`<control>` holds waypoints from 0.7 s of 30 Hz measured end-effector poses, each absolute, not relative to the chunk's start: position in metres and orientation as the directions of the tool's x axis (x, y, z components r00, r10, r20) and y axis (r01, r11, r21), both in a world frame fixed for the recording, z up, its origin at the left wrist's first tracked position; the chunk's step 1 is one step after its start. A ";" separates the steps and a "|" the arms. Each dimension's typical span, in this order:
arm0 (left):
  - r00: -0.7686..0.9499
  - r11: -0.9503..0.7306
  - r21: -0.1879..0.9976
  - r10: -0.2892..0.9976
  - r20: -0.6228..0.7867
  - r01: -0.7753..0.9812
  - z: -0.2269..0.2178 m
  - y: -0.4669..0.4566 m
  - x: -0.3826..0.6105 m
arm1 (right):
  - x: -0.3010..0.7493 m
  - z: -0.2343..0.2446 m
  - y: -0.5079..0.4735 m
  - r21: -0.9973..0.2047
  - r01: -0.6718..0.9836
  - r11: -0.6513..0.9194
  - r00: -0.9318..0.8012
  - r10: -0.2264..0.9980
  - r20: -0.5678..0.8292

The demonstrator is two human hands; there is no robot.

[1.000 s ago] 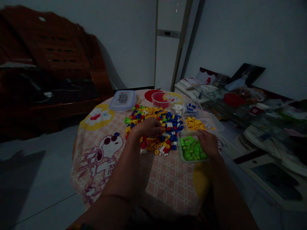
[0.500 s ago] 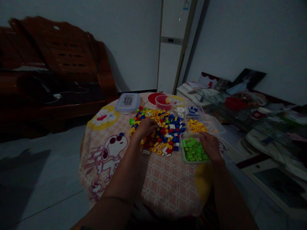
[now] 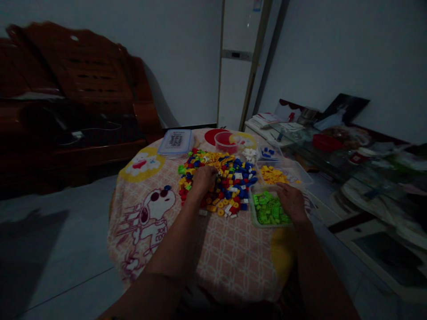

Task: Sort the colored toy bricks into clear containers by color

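Note:
A heap of mixed toy building blocks (image 3: 230,182) in yellow, blue, red, white and green lies on the cloth-covered table. My left hand (image 3: 205,180) reaches into its near-left part, fingers bent together among the blocks; anything between the fingertips is hidden. To the right, a clear plastic box (image 3: 252,218) contains green blocks (image 3: 268,209). My right hand (image 3: 292,201) is closed over the far right corner of that box, its fingertips at the rim. Just behind stands another clear box (image 3: 305,174) with yellow blocks (image 3: 273,174) in it.
A round clear tub (image 3: 227,143), a small box with blue blocks (image 3: 268,152) and white blocks (image 3: 248,154) stand behind the heap. A blue-edged lidded box (image 3: 176,142) lies at the back left. The cluttered glass table (image 3: 320,153) is at the right.
My left hand has shifted slightly down into the heap, and its fingertips show less. My right hand stays at the green block box. The whole view has moved a little.

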State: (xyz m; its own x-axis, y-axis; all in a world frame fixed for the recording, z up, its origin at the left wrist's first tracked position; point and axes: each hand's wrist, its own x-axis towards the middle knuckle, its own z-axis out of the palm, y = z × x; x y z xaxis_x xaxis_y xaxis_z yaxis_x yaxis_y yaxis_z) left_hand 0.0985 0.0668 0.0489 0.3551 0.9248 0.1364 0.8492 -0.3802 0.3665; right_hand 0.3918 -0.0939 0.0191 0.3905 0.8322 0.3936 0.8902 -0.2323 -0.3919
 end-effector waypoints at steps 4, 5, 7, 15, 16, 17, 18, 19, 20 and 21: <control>0.341 -0.346 0.269 0.938 0.065 0.899 0.043 0.064 0.108 | 0.392 0.020 -0.095 -0.386 0.891 -0.239 0.390 0.838 0.381; 0.330 -0.334 0.264 0.942 0.062 0.905 0.041 0.063 0.110 | 0.392 0.020 -0.095 -0.387 0.890 -0.241 0.391 0.839 0.378; 0.305 -0.313 0.278 0.950 0.074 0.908 0.038 0.062 0.115 | 0.391 0.022 -0.096 -0.388 0.889 -0.245 0.394 0.840 0.372; 0.326 -0.348 0.318 0.938 0.120 0.882 0.031 0.062 0.118 | 0.387 0.027 -0.097 -0.380 0.885 -0.271 0.407 0.845 0.346; 0.327 -0.348 0.323 0.937 0.120 0.880 0.030 0.062 0.117 | 0.387 0.026 -0.097 -0.379 0.884 -0.272 0.408 0.845 0.346; 0.325 -0.346 0.330 0.938 0.120 0.878 0.030 0.062 0.117 | 0.387 0.026 -0.097 -0.379 0.884 -0.274 0.410 0.844 0.347; 0.323 -0.345 0.338 0.938 0.122 0.876 0.029 0.062 0.117 | 0.388 0.025 -0.097 -0.379 0.884 -0.274 0.410 0.843 0.349; 0.321 -0.346 0.346 0.938 0.130 0.872 0.028 0.062 0.116 | 0.389 0.024 -0.097 -0.378 0.885 -0.273 0.410 0.842 0.352; 0.318 -0.348 0.355 0.937 0.143 0.868 0.028 0.062 0.116 | 0.389 0.023 -0.096 -0.378 0.886 -0.270 0.408 0.841 0.355; 0.310 -0.348 0.367 0.937 0.161 0.863 0.028 0.062 0.115 | 0.390 0.022 -0.096 -0.376 0.888 -0.266 0.405 0.841 0.359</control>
State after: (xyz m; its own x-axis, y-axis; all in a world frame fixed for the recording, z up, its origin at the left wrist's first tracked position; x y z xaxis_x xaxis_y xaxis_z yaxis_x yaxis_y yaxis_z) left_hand 0.1152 0.0624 0.0280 0.3097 0.9372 0.1607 0.8629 -0.3480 0.3666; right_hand 0.3901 -0.0964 0.0223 0.4046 0.8411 0.3590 0.8875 -0.2664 -0.3759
